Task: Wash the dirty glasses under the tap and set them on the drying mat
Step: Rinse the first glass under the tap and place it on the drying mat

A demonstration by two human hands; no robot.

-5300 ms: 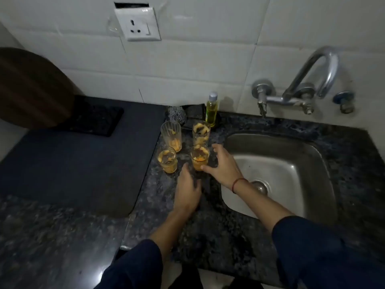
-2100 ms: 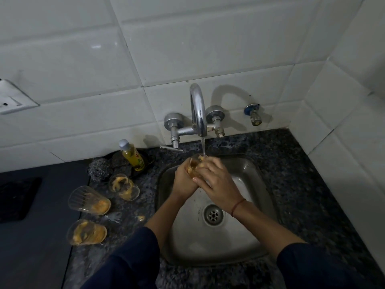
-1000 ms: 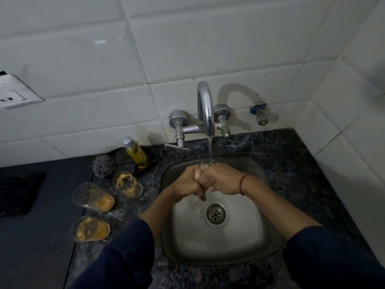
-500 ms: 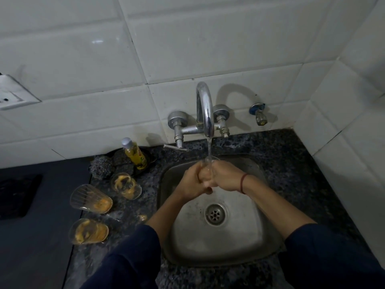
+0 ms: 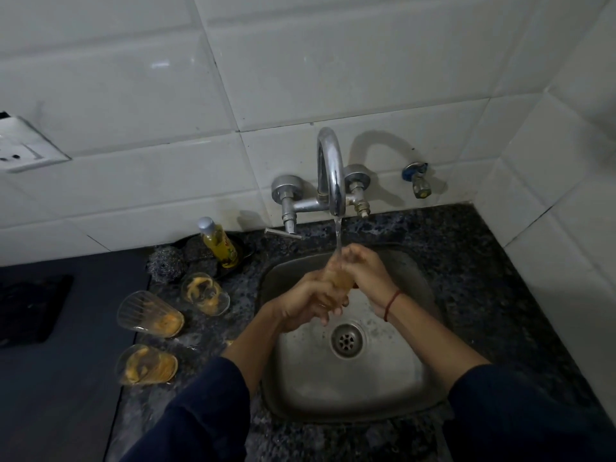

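Observation:
Over the steel sink (image 5: 413, 391) I hold one dirty glass (image 5: 338, 277) under the running tap (image 5: 330, 171). My left hand (image 5: 308, 303) grips its lower part and my right hand (image 5: 365, 273) wraps its upper part; most of the glass is hidden by my fingers. Water falls onto the glass and my fingers. Three more dirty glasses with orange residue stand on the counter left of the sink: one (image 5: 205, 293) near the back, one (image 5: 150, 315) in the middle, one (image 5: 146, 365) nearest me. The dark drying mat (image 5: 60, 378) lies at the far left.
A yellow soap bottle (image 5: 220, 243) and a steel scrubber (image 5: 166, 263) sit behind the glasses by the tiled wall. A second small tap (image 5: 416, 178) juts from the wall at the right. A dark square pad (image 5: 30, 308) lies on the mat. A wall socket (image 5: 23, 151) is upper left.
From the counter I took one glass to the running tap. In the last second my hands shifted around it, my right hand moving onto its upper part.

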